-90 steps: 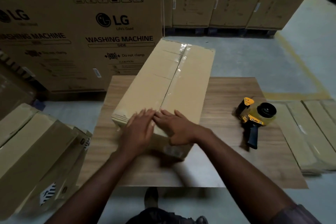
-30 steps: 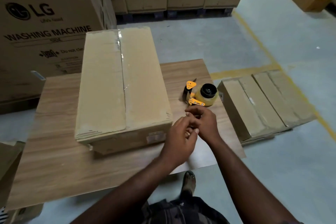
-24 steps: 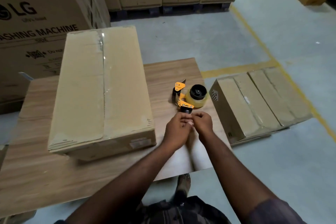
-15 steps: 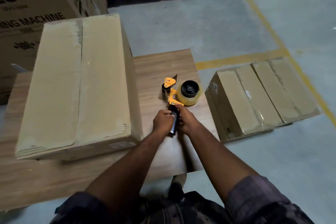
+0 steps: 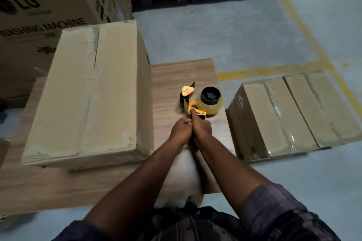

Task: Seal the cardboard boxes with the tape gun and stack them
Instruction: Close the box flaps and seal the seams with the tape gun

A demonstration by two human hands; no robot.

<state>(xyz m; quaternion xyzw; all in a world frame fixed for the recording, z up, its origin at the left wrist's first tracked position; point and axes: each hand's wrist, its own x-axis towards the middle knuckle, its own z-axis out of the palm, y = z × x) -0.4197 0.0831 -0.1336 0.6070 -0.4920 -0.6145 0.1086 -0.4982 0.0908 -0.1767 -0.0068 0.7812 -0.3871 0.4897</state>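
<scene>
Head view: both hands have left the cardboard box (image 5: 88,94), where they had been smoothing tape, and now grasp the handle of the tape gun (image 5: 203,100) near the bench's (image 5: 176,72) right edge. The left hand (image 5: 181,130) is curled on the grip. The right hand (image 5: 201,128) is clenched round it, forefinger on the yellow frame. Another strip looks likely. The box fills the bench's left half. Taped boxes (image 5: 293,115) lie on the concrete floor (image 5: 225,35), with washing-machine cartons (image 5: 39,6) behind.

We see dim warm light, brighter floor (image 5: 235,41) upper right, soft shadows, edges bowed by wide-angle, slight blur
</scene>
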